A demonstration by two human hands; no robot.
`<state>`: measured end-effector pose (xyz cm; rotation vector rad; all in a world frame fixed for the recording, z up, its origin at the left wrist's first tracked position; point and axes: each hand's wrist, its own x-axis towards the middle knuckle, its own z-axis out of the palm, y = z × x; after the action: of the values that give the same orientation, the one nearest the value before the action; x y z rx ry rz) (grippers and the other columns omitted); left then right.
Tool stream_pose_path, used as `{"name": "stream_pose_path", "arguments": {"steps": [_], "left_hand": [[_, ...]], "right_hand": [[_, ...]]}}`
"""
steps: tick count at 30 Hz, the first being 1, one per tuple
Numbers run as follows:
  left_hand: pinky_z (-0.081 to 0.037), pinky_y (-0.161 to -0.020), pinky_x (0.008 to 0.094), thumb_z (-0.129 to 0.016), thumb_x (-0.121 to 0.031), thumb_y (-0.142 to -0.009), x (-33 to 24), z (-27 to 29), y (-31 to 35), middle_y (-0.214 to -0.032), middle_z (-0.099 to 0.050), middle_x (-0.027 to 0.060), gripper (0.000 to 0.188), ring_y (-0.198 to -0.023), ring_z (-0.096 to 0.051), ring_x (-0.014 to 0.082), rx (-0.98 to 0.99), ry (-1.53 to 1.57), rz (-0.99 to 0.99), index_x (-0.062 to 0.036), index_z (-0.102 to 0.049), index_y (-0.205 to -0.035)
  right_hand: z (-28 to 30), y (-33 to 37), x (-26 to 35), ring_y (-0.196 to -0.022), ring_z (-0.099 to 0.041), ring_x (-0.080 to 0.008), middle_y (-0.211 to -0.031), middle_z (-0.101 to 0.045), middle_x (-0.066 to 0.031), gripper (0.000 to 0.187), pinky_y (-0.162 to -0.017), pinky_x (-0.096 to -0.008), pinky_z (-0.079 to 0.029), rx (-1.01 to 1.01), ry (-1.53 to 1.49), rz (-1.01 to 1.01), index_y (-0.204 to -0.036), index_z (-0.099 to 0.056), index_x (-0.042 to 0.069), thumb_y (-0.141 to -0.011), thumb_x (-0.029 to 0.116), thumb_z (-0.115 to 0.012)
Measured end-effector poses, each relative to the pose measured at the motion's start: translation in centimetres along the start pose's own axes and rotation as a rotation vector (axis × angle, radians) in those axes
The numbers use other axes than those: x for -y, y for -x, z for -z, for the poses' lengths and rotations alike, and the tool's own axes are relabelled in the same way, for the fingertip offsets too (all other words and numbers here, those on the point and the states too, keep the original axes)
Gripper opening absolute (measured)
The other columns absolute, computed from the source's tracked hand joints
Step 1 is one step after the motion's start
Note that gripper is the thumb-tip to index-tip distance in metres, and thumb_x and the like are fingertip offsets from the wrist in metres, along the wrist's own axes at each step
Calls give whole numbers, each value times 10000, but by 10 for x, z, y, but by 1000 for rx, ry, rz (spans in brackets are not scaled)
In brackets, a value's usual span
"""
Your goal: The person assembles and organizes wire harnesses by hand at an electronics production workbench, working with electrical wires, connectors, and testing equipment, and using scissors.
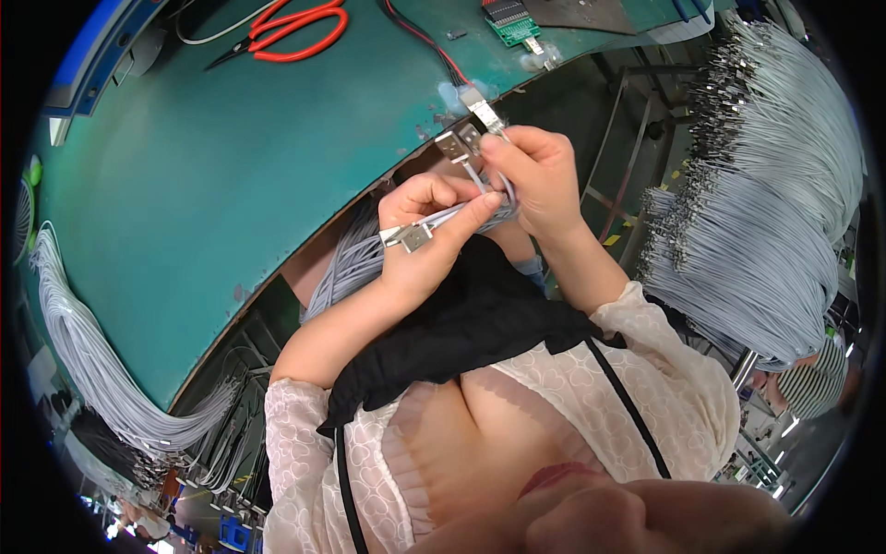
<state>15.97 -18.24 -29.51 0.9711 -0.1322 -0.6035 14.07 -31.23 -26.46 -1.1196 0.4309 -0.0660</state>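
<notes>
The right grip (544, 177) pinches a flat silver metal plug (486, 115), its long axis slanting up-left toward the red-and-black-wired connector (472, 96) at the edge of the green tabletop (231, 185). The left grip (429, 254), farther from that connector, clasps slender grey silver-ended cables (447, 216).
</notes>
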Motion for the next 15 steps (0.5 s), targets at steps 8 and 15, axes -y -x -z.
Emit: {"name": "stream_pose_path", "arguments": {"steps": [8,15], "left_hand": [[-462,-663,221,-592,38,-737,1,-3,1,-821,-607,114,224,-735,-563,108,-30,43,12,-30,-413,-620],[-461,-693,236,-575,34,-751,1,-4,-4,-848,-604,120,215,-761,-565,117,2,86,10,-27,-413,-623]], "right_hand": [[7,-15,-4,-461,-407,-41,-538,-499,-5,109,-426,-160,-297,-127,66,103,-696,-578,-21,-747,74,-596],[0,-18,1,-459,-404,-40,-530,-494,-3,127,-427,-164,-301,-148,36,106,-688,-575,-19,-747,90,-601]]}}
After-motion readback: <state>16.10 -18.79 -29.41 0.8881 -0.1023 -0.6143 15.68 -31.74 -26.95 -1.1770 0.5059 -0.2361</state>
